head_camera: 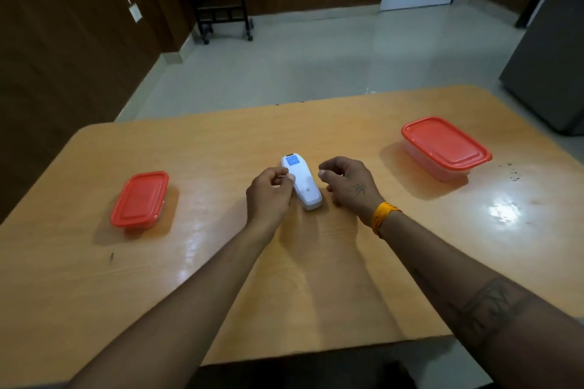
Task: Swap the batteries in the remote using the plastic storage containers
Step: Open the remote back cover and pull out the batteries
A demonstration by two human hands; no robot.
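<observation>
Hands closing in on the remote, both containers still lidded.

I see the wooden table (221,262) with the larger red-lidded container (445,145) far to my right and the smaller red-lidded container (140,199) far to my left. The white remote (303,183) lies back-up at the centre between them. My left hand (270,196) is curled with its fingertips touching the remote's edge; my right hand (347,186) hovers just beside it, fingers loosely curled, holding nothing. My worry is that the table looks glossy: a push on the battery cover without a firm hold could send the remote skidding.
</observation>
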